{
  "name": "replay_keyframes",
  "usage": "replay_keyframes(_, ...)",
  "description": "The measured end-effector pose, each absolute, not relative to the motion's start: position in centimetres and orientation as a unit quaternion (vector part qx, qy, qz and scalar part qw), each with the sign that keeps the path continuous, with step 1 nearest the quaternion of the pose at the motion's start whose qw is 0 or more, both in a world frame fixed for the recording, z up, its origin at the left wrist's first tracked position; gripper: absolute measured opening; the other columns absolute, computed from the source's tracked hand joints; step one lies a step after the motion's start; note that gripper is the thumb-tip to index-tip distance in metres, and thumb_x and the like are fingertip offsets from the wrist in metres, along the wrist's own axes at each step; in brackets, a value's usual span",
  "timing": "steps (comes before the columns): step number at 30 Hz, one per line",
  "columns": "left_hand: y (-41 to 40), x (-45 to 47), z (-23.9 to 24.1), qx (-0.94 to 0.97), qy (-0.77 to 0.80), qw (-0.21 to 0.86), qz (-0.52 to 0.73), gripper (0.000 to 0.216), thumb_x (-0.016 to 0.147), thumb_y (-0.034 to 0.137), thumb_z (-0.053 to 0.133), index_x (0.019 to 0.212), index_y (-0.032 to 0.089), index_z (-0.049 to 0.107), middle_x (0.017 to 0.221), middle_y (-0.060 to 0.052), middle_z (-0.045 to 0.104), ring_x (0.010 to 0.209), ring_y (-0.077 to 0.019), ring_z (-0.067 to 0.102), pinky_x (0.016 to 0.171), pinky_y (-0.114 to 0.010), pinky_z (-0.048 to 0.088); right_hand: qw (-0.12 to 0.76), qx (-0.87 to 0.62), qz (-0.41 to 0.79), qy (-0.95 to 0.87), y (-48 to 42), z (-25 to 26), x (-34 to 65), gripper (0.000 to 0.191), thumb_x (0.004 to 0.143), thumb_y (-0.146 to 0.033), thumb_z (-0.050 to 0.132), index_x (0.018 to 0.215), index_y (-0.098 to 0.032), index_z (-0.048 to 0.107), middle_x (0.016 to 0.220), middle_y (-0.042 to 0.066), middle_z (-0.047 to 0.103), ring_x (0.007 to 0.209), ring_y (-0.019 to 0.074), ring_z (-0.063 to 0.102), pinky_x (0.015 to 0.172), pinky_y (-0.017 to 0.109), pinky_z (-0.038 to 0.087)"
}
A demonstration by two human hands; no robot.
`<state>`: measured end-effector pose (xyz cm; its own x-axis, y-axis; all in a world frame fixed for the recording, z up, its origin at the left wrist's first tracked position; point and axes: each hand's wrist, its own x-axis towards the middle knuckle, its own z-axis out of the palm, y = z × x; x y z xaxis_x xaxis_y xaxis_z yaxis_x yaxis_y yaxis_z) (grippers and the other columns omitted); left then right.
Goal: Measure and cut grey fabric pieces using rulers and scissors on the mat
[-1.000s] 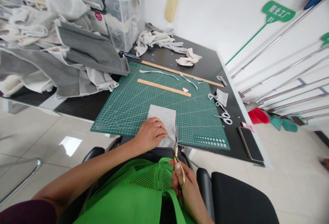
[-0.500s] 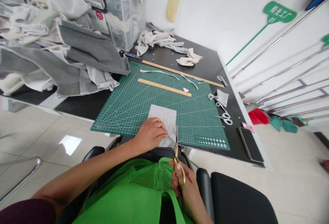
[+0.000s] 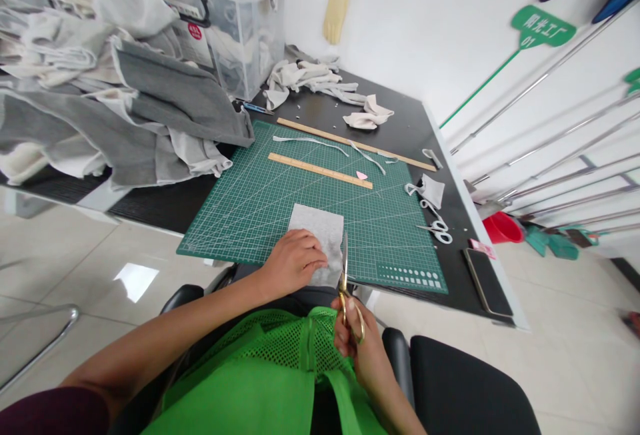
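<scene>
- So the left hand lay palm-down on a grey cloth piece, fingers flat-ish and close together. I'd guess that was to stop the fabric sliding. No pinch that I could see.
- The right hand was wrapped around the gold-handled scissors, blades pointing away from the body along the cloth's right edge. Makes sense as a straight line from the wrist. Couldn't tell if steel actually touched fabric.
- The cloth sat at the near edge of the green cutting mat, right in front of the lap, probably just for easy reach.
- Shorter wooden ruler and longer wooden ruler lay further back, likely parked out of the way. White-handled scissors were off by the mat's right edge, nobody holding them.
- Containers: the clear plastic bin at the back left was stuffed with pale and grey cloth, some flopping over the rim. A big cloth heap was piled up against it, maybe overflow.
- Red bucket stood on the floor to the right; couldn't make out what was inside.
</scene>
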<state>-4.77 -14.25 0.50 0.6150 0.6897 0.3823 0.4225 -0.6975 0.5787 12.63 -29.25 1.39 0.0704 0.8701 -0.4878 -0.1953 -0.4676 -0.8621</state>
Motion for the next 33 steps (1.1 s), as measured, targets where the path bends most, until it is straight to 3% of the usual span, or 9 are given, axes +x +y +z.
replay_keyframes(9,-14.2,-4.9,0.5,0.870,0.313,0.225,0.307,0.014,0.095,0.030,0.065,0.088,0.025,0.076,0.095,-0.001,0.072,0.098,-0.0195,0.061,0.090,-0.037,0.045,0.412,-0.603,0.614,-0.300,-28.5,2.0,13.3,0.046,0.092,-0.064,0.057,0.092,-0.018,0.056,0.057,-0.009,0.042,0.042,0.0056,0.036,0.042,0.020,0.022)
replay_keyframes(16,-14.3,-4.9,0.5,0.865,0.309,0.220,0.328,0.014,0.094,0.027,0.064,0.088,0.025,0.077,0.118,-0.002,0.069,0.122,-0.0233,0.057,0.103,-0.041,0.044,0.390,-0.617,0.611,-0.307,-28.5,2.2,13.8,0.045,0.090,-0.064,0.060,0.085,-0.020,0.054,0.056,-0.009,0.041,0.043,0.0065,0.035,0.043,0.021,0.025)
replay_keyframes(24,-14.3,-4.8,0.2,0.863,0.298,0.234,0.334,0.014,0.095,0.031,0.064,0.091,0.025,0.076,0.101,0.000,0.074,0.110,-0.0213,0.064,0.101,-0.041,0.046,0.376,-0.617,0.616,-0.315,-28.7,2.4,14.0,0.044,0.092,-0.064,0.058,0.085,-0.021,0.053,0.057,-0.008,0.041,0.043,0.0070,0.036,0.043,0.022,0.022)
replay_keyframes(27,-14.4,-4.8,0.3,0.851,0.318,0.227,0.352,0.015,0.092,0.037,0.068,0.096,0.025,0.075,0.113,-0.004,0.072,0.118,-0.0240,0.061,0.104,-0.045,0.047,0.387,-0.618,0.616,-0.299,-29.0,2.2,13.7,0.045,0.091,-0.065,0.058,0.087,-0.020,0.053,0.057,-0.008,0.041,0.043,0.0068,0.035,0.043,0.022,0.021)
replay_keyframes(30,-14.4,-4.8,0.6,0.835,0.376,0.193,0.353,0.026,0.094,0.040,0.063,0.112,0.023,0.072,0.137,-0.008,0.060,0.136,-0.0288,0.048,0.113,-0.050,0.042,0.400,-0.612,0.615,-0.295,-29.3,1.9,13.3,0.046,0.092,-0.065,0.057,0.089,-0.019,0.055,0.058,-0.008,0.041,0.043,0.0064,0.036,0.042,0.022,0.021)
replay_keyframes(33,-14.1,-4.8,0.9,0.843,0.411,0.176,0.298,0.034,0.097,0.039,0.057,0.124,0.021,0.066,0.144,-0.010,0.054,0.141,-0.0306,0.041,0.117,-0.053,0.036,0.409,-0.610,0.612,-0.293,-29.5,1.7,12.8,0.046,0.093,-0.065,0.055,0.094,-0.019,0.056,0.059,-0.008,0.042,0.043,0.0061,0.037,0.042,0.021,0.021)
